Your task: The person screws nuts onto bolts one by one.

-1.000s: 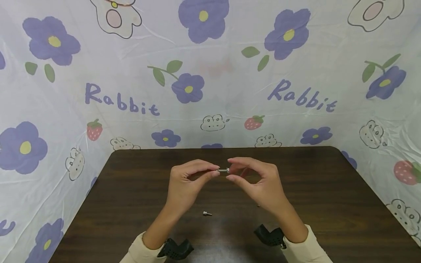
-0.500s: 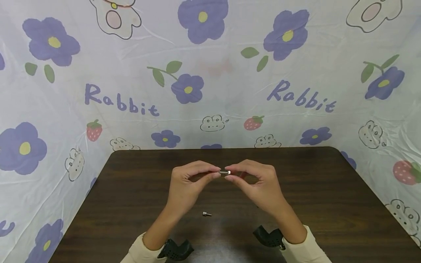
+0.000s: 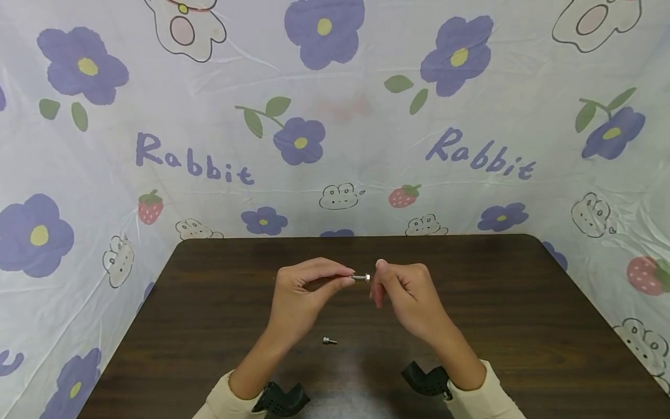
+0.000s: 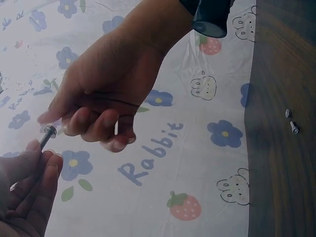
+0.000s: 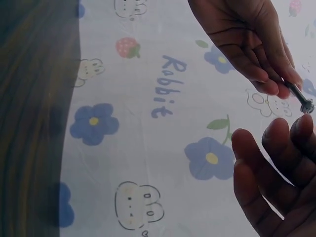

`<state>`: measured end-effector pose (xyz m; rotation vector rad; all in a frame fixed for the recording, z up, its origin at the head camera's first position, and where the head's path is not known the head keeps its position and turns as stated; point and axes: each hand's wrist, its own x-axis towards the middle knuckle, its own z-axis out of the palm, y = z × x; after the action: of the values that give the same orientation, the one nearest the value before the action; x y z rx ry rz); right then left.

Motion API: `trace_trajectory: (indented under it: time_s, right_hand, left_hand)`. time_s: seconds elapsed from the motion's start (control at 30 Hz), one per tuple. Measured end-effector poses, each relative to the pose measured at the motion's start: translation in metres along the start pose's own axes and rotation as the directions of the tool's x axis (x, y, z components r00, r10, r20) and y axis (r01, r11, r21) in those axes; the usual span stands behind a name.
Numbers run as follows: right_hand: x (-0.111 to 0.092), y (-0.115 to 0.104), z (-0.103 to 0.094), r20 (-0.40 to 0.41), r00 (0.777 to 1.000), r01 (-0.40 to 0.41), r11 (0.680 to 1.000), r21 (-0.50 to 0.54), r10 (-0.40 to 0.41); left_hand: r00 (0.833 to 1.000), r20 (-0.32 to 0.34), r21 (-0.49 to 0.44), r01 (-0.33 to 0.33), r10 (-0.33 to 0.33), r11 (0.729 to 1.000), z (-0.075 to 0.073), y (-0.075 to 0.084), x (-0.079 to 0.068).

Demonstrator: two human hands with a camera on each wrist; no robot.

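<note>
My left hand pinches a silver bolt between thumb and fingertips above the table. Its threaded shaft points toward my right hand, ending in a hexagonal metal piece; the other end is hidden in the left fingers. Beside that hexagonal end is my right hand, turned over with fingers loosely bent and thumb up. In the right wrist view its fingertips come right below the hexagonal end, with nothing between them. A short second bolt lies on the table below the hands.
The dark wooden table spans the lower view. In the left wrist view a small round metal piece lies near the loose bolt. A white patterned cloth hangs behind and along both sides. Black wrist devices sit at the sleeves.
My right hand closed thumb and fingers around the bolt's hexagonal end, then rolled over and came off it. My left hand drifted slightly right and down, keeping its pinch.
</note>
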<state>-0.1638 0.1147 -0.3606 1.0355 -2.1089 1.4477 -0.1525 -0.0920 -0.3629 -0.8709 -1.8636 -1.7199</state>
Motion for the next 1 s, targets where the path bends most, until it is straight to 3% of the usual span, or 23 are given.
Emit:
trace_trajectory:
  time_s: [0.3,0.63,1.0]
  right_hand:
    - [0.0010,-0.0015,-0.0054,-0.010,1.000,0.013,1.000,0.028,-0.012]
    - [0.0028,-0.0008,-0.0020,-0.079,0.987,0.144,0.990,0.006,-0.143]
    - [0.0039,-0.0024,0.0000,-0.105,0.976,0.193,0.981,-0.001,-0.192]
  left_hand:
    - [1.000,-0.021,0.003,0.000,0.000,1.000,-0.0024,0.0002,0.0014]
    - [1.000,-0.020,-0.007,0.002,-0.002,1.000,-0.0046,0.0008,0.0017]
    - [1.000,-0.011,-0.015,0.008,-0.008,1.000,-0.0041,-0.0011,0.0007]
